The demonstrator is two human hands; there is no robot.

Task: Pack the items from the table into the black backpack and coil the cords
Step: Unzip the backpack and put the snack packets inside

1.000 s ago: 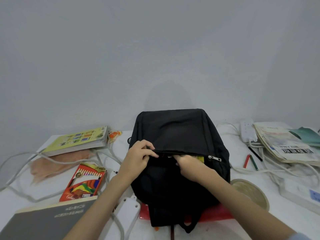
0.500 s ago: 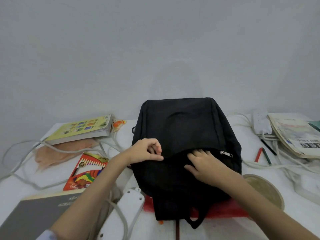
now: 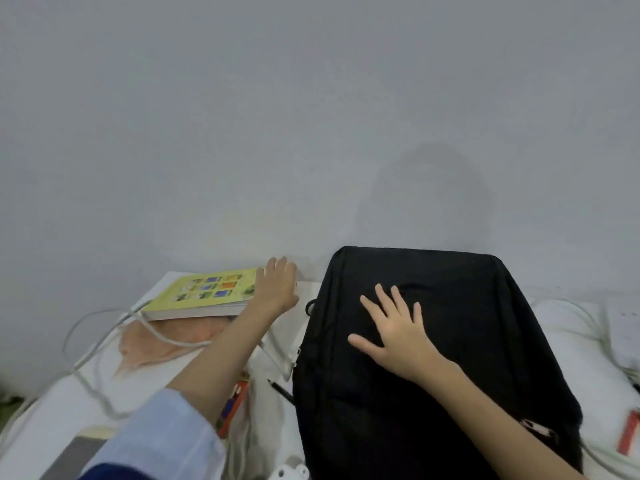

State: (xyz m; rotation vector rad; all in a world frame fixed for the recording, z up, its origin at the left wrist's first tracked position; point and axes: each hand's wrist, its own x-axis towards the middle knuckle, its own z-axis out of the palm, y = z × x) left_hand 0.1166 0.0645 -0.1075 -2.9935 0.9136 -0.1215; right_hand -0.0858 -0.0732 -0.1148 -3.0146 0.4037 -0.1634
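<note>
The black backpack [image 3: 450,341] lies flat on the white table [image 3: 52,403], its front pocket zipper pull [image 3: 535,427] at the lower right. My right hand [image 3: 394,336] rests flat on the backpack's front with fingers spread. My left hand [image 3: 277,285] reaches far left and lies on the right end of a yellow-green book [image 3: 204,294], fingers extended over its far edge. A white cord [image 3: 100,344] loops across the table left of the book and under my left forearm.
A peach cloth [image 3: 159,344] lies under the book. A box of coloured pencils [image 3: 235,400] shows beneath my left forearm, a black pen [image 3: 282,391] beside the backpack. A white power strip [image 3: 623,330] with cords sits at right, a red pencil [image 3: 628,434] below it.
My left hand left the backpack pocket and reached out to the yellow-green book. My right hand slid up the backpack and flattened. The camera swung left and closer.
</note>
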